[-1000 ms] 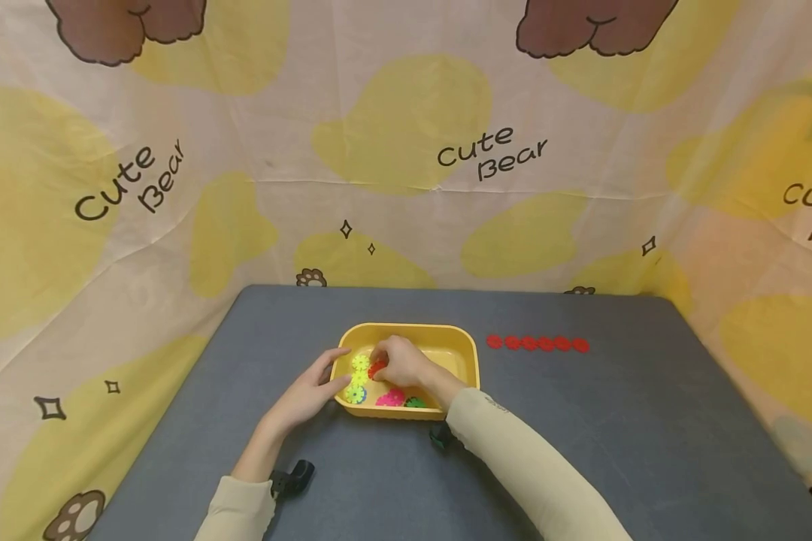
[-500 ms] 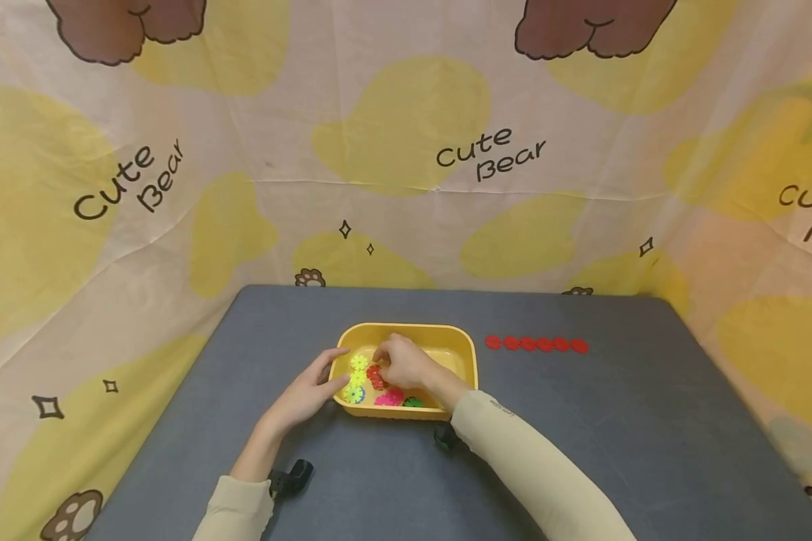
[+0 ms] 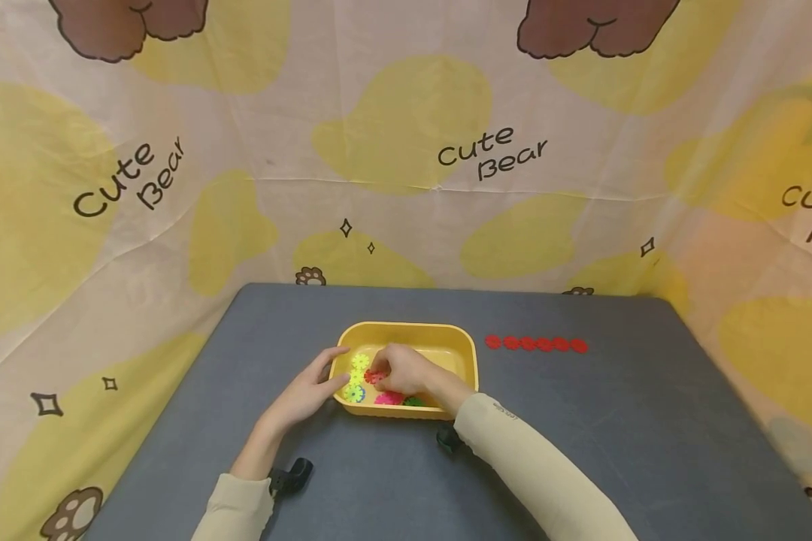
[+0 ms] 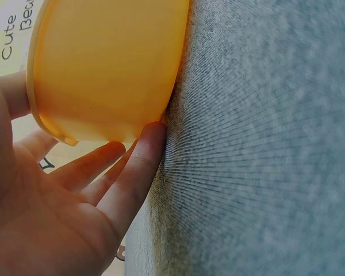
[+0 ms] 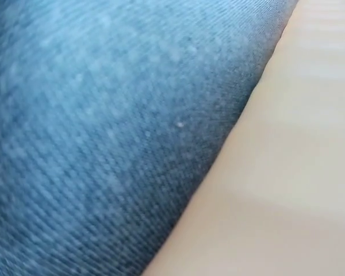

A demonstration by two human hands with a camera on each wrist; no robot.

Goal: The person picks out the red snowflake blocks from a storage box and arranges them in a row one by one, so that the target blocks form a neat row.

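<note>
In the head view, a yellow plastic bin (image 3: 446,340) stands mid-table with flower-shaped snowflake discs at its left and front. My left hand (image 3: 306,392) grips the bin's left end, fingertips at the rim. The left wrist view has my left hand (image 4: 75,190) with some fingers along the outer wall of the bin (image 4: 103,63) and another digit over its rim. My right hand (image 3: 406,371) reaches into the bin, fingertips pinching at red snowflake discs (image 3: 371,376), partly hidden by the fingers. Beside them lie yellow discs (image 3: 358,376), pink discs (image 3: 389,399) and a green disc (image 3: 413,402).
A row of several red discs (image 3: 544,344) lies on the grey table (image 3: 622,421) to the right of the bin. Patterned cloth (image 3: 392,150) hangs behind and at the sides. Only tabletop (image 5: 103,126) and pale blurred skin (image 5: 276,190) show in the right wrist view.
My right hand lifted slightly off the red discs half a second ago, uncovering them, and has come back down onto them. My left hand stays on the bin.
</note>
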